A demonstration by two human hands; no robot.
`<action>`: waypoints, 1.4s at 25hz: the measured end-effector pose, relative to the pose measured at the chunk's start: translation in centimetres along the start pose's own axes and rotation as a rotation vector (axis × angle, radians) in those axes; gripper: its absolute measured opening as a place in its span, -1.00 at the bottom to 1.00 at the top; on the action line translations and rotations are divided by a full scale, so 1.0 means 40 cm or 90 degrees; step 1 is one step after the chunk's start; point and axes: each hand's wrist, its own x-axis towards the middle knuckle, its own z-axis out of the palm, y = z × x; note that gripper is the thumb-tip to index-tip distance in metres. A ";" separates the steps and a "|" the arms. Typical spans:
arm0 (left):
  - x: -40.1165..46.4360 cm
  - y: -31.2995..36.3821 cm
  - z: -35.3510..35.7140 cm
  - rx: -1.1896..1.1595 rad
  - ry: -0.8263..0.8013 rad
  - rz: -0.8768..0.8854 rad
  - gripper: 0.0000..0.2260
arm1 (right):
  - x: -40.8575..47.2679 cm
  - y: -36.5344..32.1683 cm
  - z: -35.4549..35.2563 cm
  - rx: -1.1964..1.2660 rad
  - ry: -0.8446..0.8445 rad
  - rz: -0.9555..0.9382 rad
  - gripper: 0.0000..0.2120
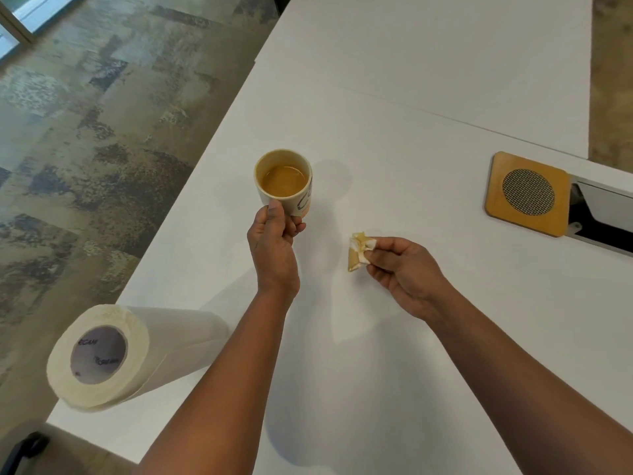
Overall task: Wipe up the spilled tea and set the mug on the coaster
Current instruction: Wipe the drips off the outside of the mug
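My left grip curled round the mug of tea near table centre, my right grip pinching a tea-soaked paper wad at its 4 o'clock, coaster well apart at 3 o'clock, paper towel roll at 7 o'clock.

1. My left hand and right hand are bare: no gloves, rings or watch.
2. Both my forearms are uncovered, with no sleeve showing behind either grip.

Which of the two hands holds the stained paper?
The right hand pinches the tea-stained paper wad; the left hand grips the mug instead.
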 end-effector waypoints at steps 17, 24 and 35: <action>0.033 -0.063 -0.016 0.013 0.021 -0.041 -0.66 | -0.010 0.006 -0.002 0.044 0.001 -0.016 -0.74; 0.017 -0.039 -0.044 0.113 0.010 -0.076 -0.71 | -0.039 -0.008 0.031 0.049 -0.002 -0.023 -0.75; -0.033 0.009 -0.064 0.312 0.146 -0.046 -0.64 | -0.106 -0.008 0.064 0.066 0.004 -0.029 -0.81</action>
